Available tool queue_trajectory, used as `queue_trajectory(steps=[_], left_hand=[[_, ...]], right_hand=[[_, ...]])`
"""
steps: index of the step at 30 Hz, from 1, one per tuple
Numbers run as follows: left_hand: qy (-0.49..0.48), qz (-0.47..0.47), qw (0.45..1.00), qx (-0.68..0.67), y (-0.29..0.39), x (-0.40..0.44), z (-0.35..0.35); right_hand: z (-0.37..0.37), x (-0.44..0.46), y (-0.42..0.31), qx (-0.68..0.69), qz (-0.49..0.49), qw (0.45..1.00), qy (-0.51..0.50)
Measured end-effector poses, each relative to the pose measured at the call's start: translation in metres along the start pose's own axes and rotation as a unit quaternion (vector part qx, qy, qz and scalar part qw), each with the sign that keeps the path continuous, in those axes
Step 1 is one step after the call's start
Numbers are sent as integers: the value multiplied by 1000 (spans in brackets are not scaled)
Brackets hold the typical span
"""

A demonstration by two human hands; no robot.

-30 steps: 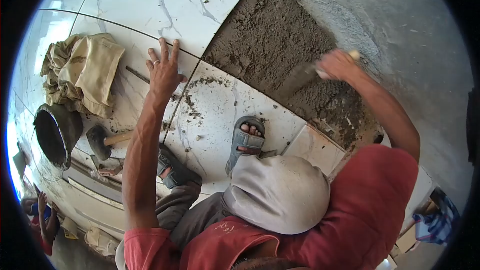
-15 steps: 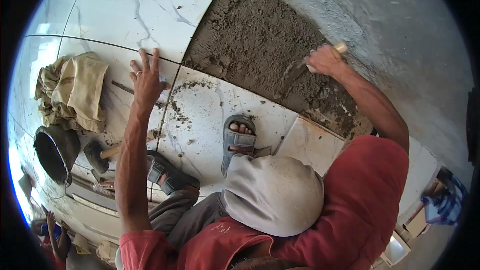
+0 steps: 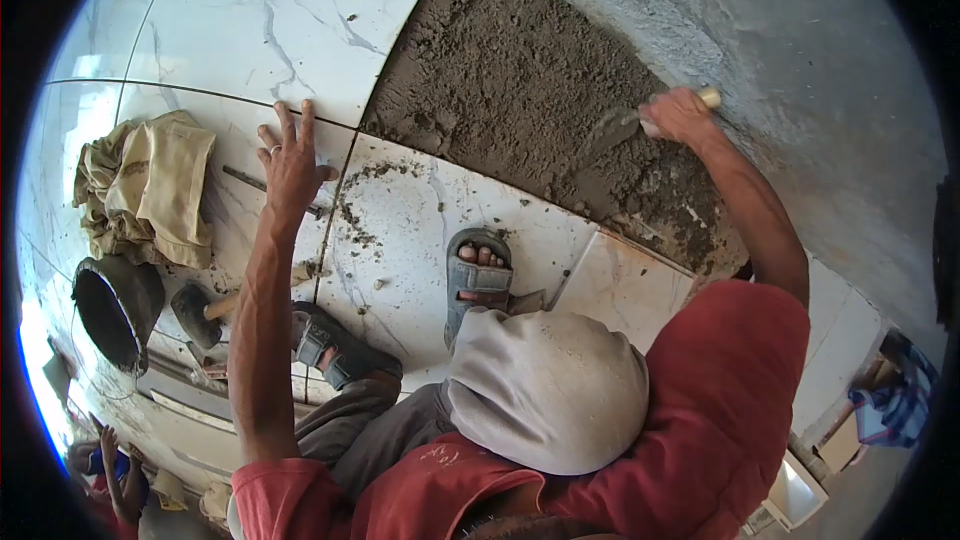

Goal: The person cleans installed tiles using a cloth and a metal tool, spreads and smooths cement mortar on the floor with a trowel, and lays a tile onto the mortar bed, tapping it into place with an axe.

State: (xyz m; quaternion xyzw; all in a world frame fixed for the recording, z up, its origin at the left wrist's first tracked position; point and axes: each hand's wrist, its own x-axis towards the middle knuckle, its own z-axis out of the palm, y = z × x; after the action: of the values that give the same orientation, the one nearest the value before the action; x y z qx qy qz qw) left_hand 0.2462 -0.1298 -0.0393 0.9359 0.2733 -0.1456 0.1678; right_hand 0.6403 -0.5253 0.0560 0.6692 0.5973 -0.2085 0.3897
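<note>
My right hand (image 3: 678, 115) is closed round the light wooden handle of a trowel (image 3: 709, 98). The trowel's blade, coated in mortar, lies against the dark mortar bed (image 3: 500, 60) near the wall. My left hand (image 3: 292, 165) rests with fingers spread on a white marbled floor tile (image 3: 210, 125), near the tile joint and to the left of the mortar. A thin dark rod (image 3: 243, 178) lies beside this hand. Under my left forearm is a mallet (image 3: 197, 316) with a dark head and wooden handle, partly hidden by the arm.
A rough grey wall (image 3: 800, 70) borders the mortar on the right. At left lie a crumpled tan cloth (image 3: 150, 180) and a dark bucket (image 3: 120, 310) on its side. Mortar crumbs dot the tile by my sandalled foot (image 3: 480, 275). Another person (image 3: 115, 480) is at lower left.
My right hand has moved a little to the right with the trowel, toward the wall, and more of the blade shows. My left hand stays on the tile.
</note>
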Motion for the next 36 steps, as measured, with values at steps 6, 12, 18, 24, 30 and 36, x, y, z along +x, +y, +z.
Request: queue_trajectory(steps=[6,12,18,24,30,36], left_hand=[[4,-4,1000,0,-1,2,0],[7,-10,1000,-6,-1,1,2],[8,-13,1000,-9,-1,1,2],[14,-9,1000,-7,-4,1,6],[1,-18,1000,3,-2,2,2],[7,-13,1000,-8,-1,1,2]], right_hand=[[4,-27,-32,-49,-50,979,-192],[-49,61,-65,-139,-147,979,7],[-145,105,-62,-31,-78,996,27],[-79,43,-38,-19,-98,993,62],[-50,39,-59,-94,-111,989,-14],[-66,38,-39,-25,-56,989,131]])
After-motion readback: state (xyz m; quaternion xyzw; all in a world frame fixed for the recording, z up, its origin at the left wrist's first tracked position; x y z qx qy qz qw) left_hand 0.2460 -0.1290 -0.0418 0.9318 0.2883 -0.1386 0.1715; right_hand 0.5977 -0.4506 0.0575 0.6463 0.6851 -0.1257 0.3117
